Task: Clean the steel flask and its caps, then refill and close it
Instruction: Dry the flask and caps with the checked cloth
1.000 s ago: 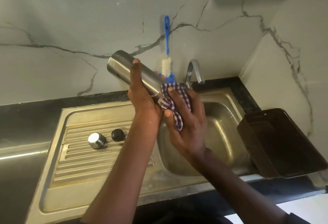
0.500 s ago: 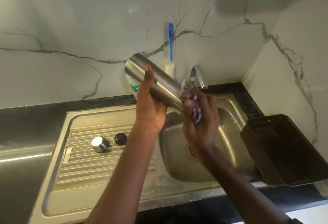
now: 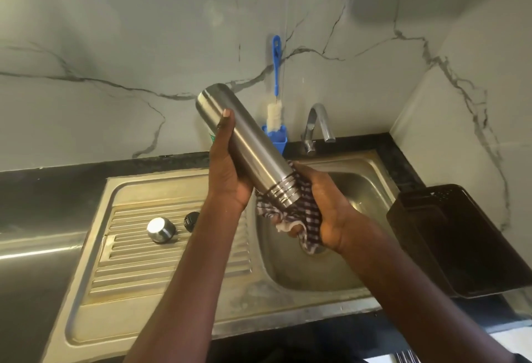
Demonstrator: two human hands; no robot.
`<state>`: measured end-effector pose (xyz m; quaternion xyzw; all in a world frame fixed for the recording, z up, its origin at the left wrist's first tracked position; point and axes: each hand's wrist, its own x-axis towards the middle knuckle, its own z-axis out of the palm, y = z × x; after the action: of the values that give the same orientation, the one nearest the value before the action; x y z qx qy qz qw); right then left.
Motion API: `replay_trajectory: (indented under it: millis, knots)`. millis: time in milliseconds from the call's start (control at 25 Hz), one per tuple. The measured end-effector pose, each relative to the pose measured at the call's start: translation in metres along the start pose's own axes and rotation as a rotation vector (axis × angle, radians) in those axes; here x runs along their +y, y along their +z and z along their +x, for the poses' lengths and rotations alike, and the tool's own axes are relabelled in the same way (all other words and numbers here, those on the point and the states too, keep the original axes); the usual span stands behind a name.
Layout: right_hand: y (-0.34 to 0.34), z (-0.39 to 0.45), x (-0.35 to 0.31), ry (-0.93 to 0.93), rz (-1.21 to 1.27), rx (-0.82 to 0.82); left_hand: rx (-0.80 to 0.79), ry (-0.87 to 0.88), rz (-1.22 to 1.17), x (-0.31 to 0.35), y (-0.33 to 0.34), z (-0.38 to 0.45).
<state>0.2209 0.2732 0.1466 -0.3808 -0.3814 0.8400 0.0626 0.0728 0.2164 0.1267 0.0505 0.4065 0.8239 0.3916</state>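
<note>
The steel flask (image 3: 247,147), a plain brushed cylinder ringed with grooves near its lower end, was held tilted above the sink (image 3: 331,276). The left hand (image 3: 227,172) gripped its body, while the right hand (image 3: 322,207) clutched a checked cloth (image 3: 299,216) around the lower end.

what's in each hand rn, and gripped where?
Left hand grips the steel flask round mid-body. Right hand holds a checked cloth wrapped round the flask's lower, ridged end.
</note>
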Motion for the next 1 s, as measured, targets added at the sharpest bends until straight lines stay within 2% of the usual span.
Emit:
replay_trajectory:
  millis: [80, 200, 240, 320, 400, 480, 520, 600, 680, 760, 840, 880, 1000]
  knots:
    - [-0.003, 0.002, 0.009, -0.094, -0.077, 0.081, 0.014, 0.018, 0.012, 0.005, -0.014, 0.004]
    - [-0.007, 0.004, 0.013, -0.488, -0.297, 0.36, 0.038, -0.003, -0.022, 0.008, -0.032, 0.009]
    - [-0.007, 0.003, 0.012, -0.668, -0.397, 0.366, 0.024, -0.031, -0.021, 0.007, -0.035, 0.01]
    - [-0.006, 0.002, 0.012, -0.928, -0.681, 0.199, -0.018, -0.084, 0.001, 0.003, -0.029, 0.005]
    - [0.002, 0.008, 0.023, -0.953, -1.029, 0.062, -0.124, -0.145, 0.002, -0.003, -0.02, -0.002]
    - [0.014, 0.018, 0.029, -1.008, -1.259, 0.148, -0.222, -0.206, 0.007, -0.011, -0.015, -0.007]
    - [0.018, 0.025, 0.027, -1.033, -1.237, 0.191, -0.237, -0.217, 0.026, -0.015, -0.015, -0.009]
    - [0.026, 0.032, 0.006, -0.977, -0.966, 0.205, -0.248, -0.242, 0.072, -0.021, -0.013, -0.015]
    - [0.026, 0.035, -0.022, -0.819, -0.611, 0.16, -0.229, -0.214, 0.132, -0.025, -0.006, -0.026]
    - [0.025, 0.032, -0.03, -0.606, -0.473, 0.058, -0.175, -0.17, 0.173, -0.029, -0.002, -0.028]
    - [0.026, 0.024, -0.012, -0.521, -0.598, -0.027, -0.104, -0.135, 0.134, -0.026, -0.005, -0.02]
    - [0.025, 0.023, 0.002, -0.537, -0.683, -0.024, -0.067, -0.12, 0.109, -0.023, -0.009, -0.015]
    - [0.012, 0.013, 0.046, -0.749, -1.083, -0.022, 0.061, -0.02, 0.137, -0.016, -0.027, 0.002]
